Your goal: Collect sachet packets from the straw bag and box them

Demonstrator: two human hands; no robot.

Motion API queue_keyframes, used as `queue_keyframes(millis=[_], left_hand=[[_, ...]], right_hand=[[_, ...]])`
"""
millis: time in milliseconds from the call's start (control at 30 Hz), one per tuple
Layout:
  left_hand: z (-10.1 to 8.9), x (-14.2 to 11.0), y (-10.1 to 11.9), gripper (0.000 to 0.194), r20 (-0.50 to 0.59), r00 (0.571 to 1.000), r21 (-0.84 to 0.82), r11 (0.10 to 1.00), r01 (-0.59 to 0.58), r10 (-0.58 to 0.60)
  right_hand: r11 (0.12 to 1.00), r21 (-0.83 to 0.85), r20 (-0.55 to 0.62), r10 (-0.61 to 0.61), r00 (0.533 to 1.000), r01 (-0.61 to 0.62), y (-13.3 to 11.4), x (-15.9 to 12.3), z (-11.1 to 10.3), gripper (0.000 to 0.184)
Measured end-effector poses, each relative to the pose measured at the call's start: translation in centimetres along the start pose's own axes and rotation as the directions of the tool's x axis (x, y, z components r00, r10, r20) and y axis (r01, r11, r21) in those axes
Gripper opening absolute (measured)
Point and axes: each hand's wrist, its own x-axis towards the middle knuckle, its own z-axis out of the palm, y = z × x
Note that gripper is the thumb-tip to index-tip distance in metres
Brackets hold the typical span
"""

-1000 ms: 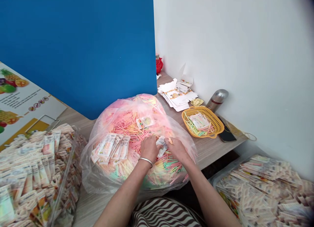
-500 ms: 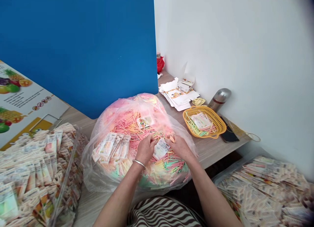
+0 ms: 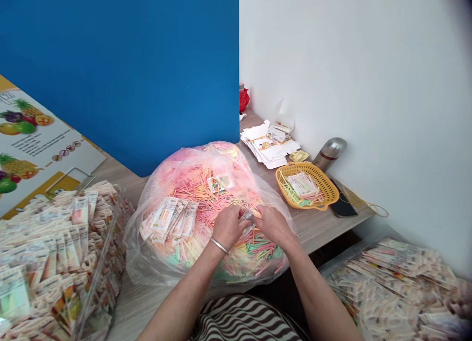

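Clear plastic sack (image 3: 142,247) of thin pastel sticks (image 3: 199,191) set at 12 o'clock; small shiny pkt (image 3: 248,215) pinched betw. L hand (image 3: 229,227) & R hand (image 3: 275,225), both part-closed, held over sack, sticks w/in reach.

The left arm (image 3: 180,294) and right arm (image 3: 317,292) rise from the bottom edge. The left grip (image 3: 228,227) and right grip (image 3: 273,226) curl inward, nearly touching mid-frame.

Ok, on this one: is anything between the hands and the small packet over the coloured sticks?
Nothing visible. The left hand and right hand both reach the small packet directly, above the coloured sticks in the plastic bag.
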Motion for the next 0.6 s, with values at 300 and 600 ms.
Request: queue_keyframes(millis=[300,600], left_hand=[[0.3,-0.2,-1.0,0.026,0.067,0.990,-0.508,0.850,0.139,-0.122],[-0.3,-1.5,-0.7,0.038,0.140,0.979,-0.856,0.478,0.196,-0.150]], right_hand=[[0.913,0.407,-0.190,0.057,0.980,0.025,0.7,-0.1,-0.2,0.036],[0.306,0.933,-0.231,0.106,0.967,0.189,-3.9,1.3,-1.4,0.052]])
